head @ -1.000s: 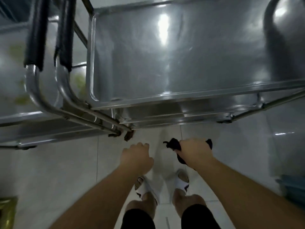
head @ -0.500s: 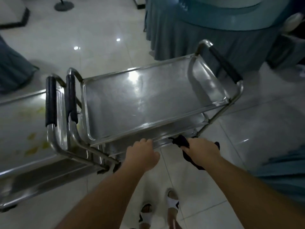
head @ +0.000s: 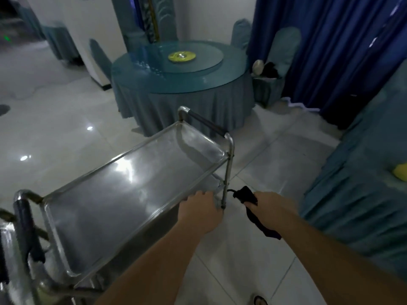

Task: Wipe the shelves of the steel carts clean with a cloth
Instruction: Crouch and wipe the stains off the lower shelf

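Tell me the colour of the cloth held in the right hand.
Black, or very dark; the cloth shows best in the head view, gripped by the right hand.

Dim room, bluish cast, pic soft and grainy overall. Glare streaks on the steel cart's top shelf [head: 123,194]; small bright light spots reflect off the glossy floor tiles [head: 66,137] at left. Wide-angle bend at edges; bottom-left corner badly smeared w/ blur.

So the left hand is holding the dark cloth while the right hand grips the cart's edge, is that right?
Not quite: the hands are swapped. In the head view the right hand holds the dark cloth, while the left hand grips the cart's edge.
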### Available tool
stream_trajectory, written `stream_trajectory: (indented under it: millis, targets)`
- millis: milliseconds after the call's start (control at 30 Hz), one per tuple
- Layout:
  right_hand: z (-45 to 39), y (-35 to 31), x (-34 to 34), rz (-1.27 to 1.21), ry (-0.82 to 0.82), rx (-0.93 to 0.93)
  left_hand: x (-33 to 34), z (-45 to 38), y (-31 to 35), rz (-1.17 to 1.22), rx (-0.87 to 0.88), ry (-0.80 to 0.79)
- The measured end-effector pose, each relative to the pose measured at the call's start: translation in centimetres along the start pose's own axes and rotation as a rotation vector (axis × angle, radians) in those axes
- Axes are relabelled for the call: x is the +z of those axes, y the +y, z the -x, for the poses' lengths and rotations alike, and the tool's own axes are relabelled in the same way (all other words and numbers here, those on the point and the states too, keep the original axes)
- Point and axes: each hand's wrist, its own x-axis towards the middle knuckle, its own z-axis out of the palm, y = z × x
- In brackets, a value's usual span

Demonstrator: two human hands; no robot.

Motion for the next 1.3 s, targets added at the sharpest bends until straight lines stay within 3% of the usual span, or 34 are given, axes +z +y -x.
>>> stream_trajectory:
  millis: [400, 600, 867, 1067, 1300]
  targets:
    - [-4.3, 22.4, -10.6, -0.139, 0.134, 0.132, -0.2, -11.2, 25.3, -0.134, 0.229, 0.030]
    - [-6.6, 33.1, -13.8, -0.131, 0.105, 0.189, 0.5, -16.1, 36.0, -0.174, 0.268, 0.024]
    - [-13.2, 38.9, -14.0, -0.171, 0.017, 0.200, 0.0, -23.8, 39.8, -0.288, 0.266, 0.010]
    - [-22.9, 39.1, -16.0, -0.134, -0.039, 0.215, -1.4, -33.4, 39.0, -0.306, 0.233, 0.001]
    - [-36.7, 36.8, -21.2, -0.149, -0.029, 0.250, -7.8, -46.7, 36.0, -0.279, 0.230, 0.013]
